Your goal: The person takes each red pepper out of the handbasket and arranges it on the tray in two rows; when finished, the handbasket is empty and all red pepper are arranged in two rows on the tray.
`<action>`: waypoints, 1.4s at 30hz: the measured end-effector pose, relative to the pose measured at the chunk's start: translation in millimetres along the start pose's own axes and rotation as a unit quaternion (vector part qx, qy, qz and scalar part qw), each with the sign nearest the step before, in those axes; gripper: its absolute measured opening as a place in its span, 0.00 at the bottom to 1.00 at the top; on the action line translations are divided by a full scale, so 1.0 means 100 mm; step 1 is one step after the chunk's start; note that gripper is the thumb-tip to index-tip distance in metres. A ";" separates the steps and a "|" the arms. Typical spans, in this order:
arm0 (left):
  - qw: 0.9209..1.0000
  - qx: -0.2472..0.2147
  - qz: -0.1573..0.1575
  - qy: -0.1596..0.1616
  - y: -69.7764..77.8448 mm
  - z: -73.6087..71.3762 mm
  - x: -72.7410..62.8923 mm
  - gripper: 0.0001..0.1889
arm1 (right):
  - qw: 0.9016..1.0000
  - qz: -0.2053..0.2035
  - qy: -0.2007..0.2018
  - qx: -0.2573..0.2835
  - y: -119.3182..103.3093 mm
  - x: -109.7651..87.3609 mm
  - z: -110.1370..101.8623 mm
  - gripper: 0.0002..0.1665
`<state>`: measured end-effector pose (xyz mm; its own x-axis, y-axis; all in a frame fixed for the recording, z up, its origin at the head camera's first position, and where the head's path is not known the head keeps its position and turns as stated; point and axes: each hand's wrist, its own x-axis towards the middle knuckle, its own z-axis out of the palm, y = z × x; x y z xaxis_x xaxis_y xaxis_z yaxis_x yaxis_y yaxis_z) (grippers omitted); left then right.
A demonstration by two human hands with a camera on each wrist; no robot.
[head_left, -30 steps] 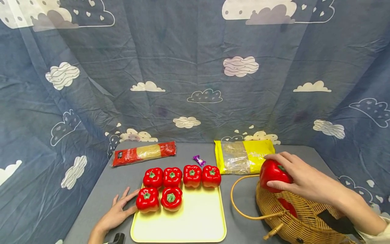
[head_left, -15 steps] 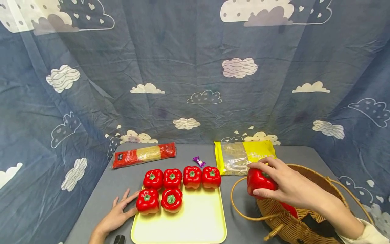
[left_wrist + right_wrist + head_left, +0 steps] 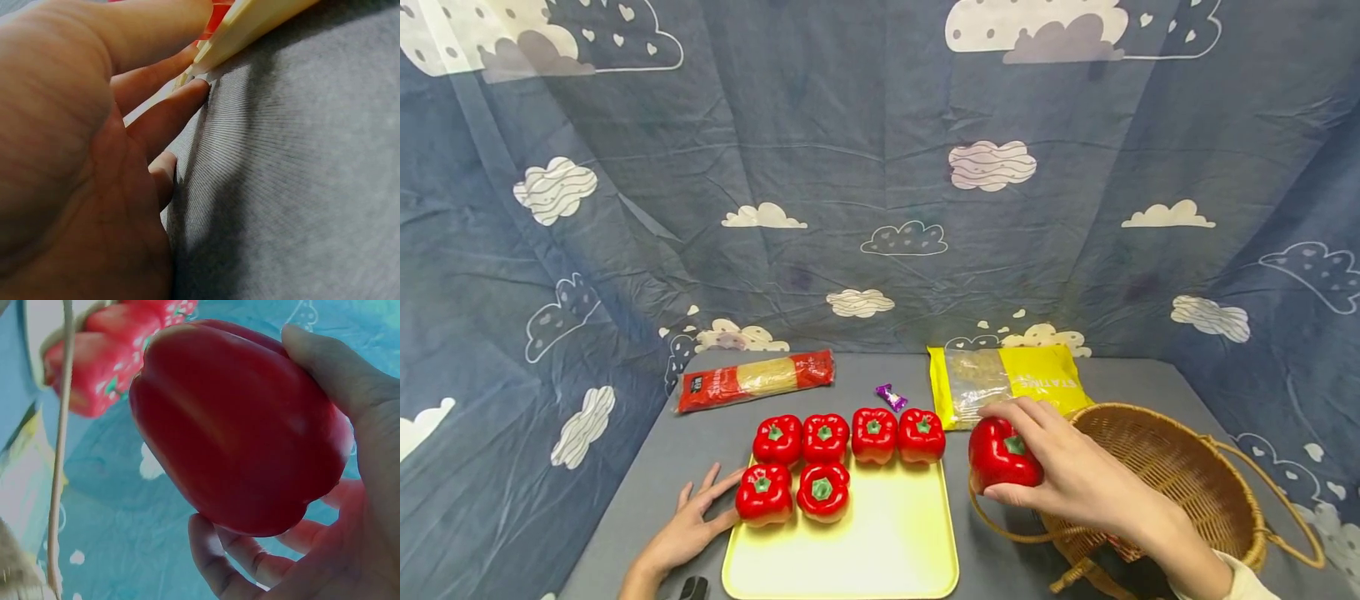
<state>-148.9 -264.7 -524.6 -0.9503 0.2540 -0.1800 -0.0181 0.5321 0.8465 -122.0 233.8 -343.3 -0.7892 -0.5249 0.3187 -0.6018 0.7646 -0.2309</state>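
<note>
My right hand (image 3: 1063,467) grips a red bell pepper (image 3: 1002,454) with a green stem, held up between the tray and the wicker basket. The right wrist view shows thumb and fingers on opposite sides of that bell pepper (image 3: 237,425). Several more red bell peppers (image 3: 874,435) stand on the cream tray (image 3: 880,550), in a back row with two in front at the left. My left hand (image 3: 685,525) lies with fingers spread at the tray's left edge, beside the front left pepper. In the left wrist view its fingers (image 3: 169,119) reach the tray's rim (image 3: 250,31).
The wicker basket (image 3: 1180,467) stands at the right, its thin handle (image 3: 1000,529) swung toward the tray. Along the back lie a red pack of noodles (image 3: 760,379), a purple wrapped candy (image 3: 891,397) and a yellow bag (image 3: 1000,383). A cloud-patterned curtain (image 3: 880,167) surrounds the table.
My right hand has carried the bell pepper left, from over the basket to the space beside the tray, uncovering more of the basket's inside. The left hand has stayed put.
</note>
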 end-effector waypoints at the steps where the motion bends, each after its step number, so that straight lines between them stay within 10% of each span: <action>1: 1.000 -0.001 -0.002 0.000 0.00 0.00 0.00 0.33 | 1.000 0.003 0.001 0.005 -0.02 0.01 0.03 0.46; 42: 1.000 -0.002 0.015 0.007 0.04 0.00 -0.03 0.32 | 0.994 -0.033 -0.001 0.104 -0.49 0.47 1.27 0.44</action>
<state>-146.4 -263.7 -520.7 -0.9546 0.2589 -0.1473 0.0098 0.5214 0.8533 -145.3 124.3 -433.4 -0.7478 -0.5719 0.3373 -0.6638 0.6352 -0.3948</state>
